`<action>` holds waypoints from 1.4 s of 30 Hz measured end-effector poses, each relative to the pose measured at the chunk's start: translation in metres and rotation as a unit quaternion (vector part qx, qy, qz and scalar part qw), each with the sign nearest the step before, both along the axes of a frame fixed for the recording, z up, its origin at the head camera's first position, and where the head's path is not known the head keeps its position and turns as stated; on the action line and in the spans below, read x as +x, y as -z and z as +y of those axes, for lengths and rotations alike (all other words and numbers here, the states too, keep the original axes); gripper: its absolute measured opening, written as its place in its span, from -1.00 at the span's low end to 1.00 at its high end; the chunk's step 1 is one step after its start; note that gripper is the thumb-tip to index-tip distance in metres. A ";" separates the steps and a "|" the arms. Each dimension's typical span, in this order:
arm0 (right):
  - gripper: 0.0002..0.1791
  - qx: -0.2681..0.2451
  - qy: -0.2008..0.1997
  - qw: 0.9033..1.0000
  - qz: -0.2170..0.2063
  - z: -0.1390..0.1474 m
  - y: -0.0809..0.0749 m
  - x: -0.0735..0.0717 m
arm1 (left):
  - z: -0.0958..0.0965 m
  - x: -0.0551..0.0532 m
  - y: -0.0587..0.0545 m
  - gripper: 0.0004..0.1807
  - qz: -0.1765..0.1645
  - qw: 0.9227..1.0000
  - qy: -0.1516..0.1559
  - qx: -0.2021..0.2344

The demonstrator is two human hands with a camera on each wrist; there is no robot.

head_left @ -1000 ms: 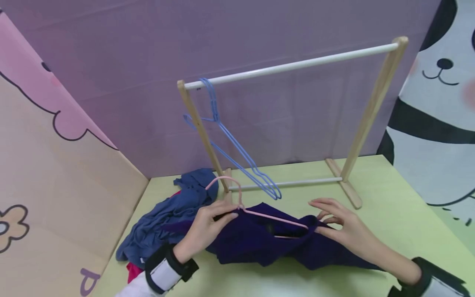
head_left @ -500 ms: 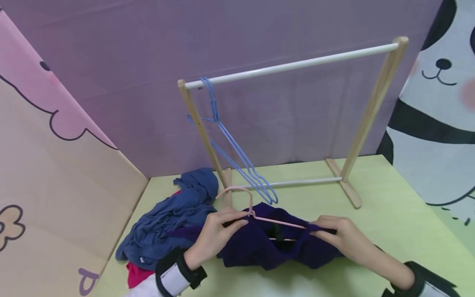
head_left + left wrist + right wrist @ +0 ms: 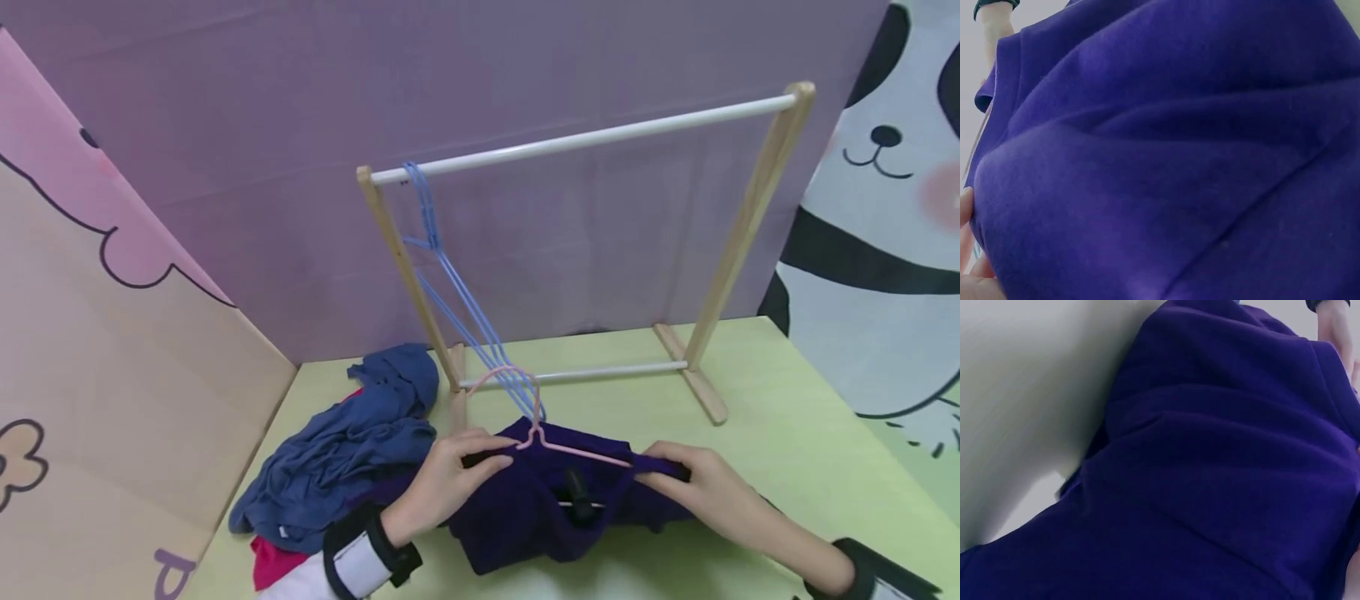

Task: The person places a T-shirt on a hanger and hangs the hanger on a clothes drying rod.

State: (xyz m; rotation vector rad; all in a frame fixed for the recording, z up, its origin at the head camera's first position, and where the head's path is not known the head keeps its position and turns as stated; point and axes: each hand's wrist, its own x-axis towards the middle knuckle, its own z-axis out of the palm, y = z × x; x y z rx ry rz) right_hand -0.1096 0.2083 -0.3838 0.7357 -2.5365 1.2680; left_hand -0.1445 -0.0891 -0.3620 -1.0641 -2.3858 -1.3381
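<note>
Purple shirt (image 3: 517, 525): at six o'clock from the rack (image 3: 585, 140).
Left hand (image 3: 452, 483): pinches its shoulder cloth at ten o'clock.
Right hand (image 3: 705, 486): now pinches the two o'clock side.
Pink hanger (image 3: 585, 452): shifted toward three o'clock; the shirt looks steadier on it.

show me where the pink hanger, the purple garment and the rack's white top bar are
Pink hanger (image 3: 585, 453): head view, on its wire to the right of the hook.
Purple garment (image 3: 517, 510): head view, on the cloth left of the neck opening.
White top bar (image 3: 583, 140): head view, about mid-length.

Pink hanger (image 3: 585, 454) partly hidden, panda print (image 3: 862, 342) cropped
</note>
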 end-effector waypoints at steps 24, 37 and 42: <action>-0.70 0.069 -0.090 0.992 -0.062 0.091 -0.008 0.016 | 0.019 0.010 -0.021 -0.81 -0.009 1.000 0.007 0.015; -0.79 0.101 0.083 0.991 -0.040 0.116 0.004 0.026 | 0.008 -0.017 0.030 -0.81 -0.012 0.999 -0.041 0.007; -0.79 0.067 0.120 0.990 -0.013 0.122 -0.004 0.024 | -0.004 -0.017 0.034 -0.82 -0.005 0.998 -0.057 -0.017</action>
